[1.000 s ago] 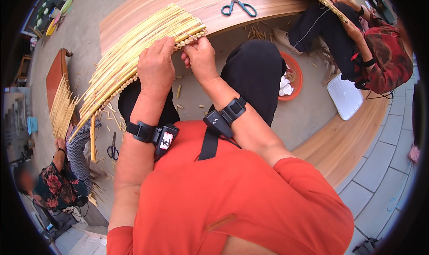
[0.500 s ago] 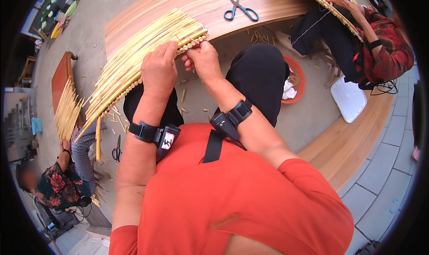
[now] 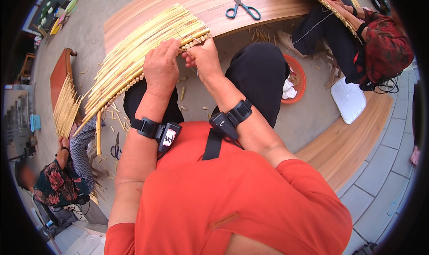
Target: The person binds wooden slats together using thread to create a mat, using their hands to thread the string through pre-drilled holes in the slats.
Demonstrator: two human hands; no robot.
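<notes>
Here, the stalk mat's edge touches the fingers

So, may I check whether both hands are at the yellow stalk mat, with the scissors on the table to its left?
Not quite: the head view shows the scissors on the table to the right of the yellow stalk mat; the left hand and right hand are indeed there.

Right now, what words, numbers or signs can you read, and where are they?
White sticker on the left black wrist device: one dark character, not copied here.
Right black wrist device: a white mark, too small to read.
Brown tag on the red shirt: too blurred to read.
</notes>
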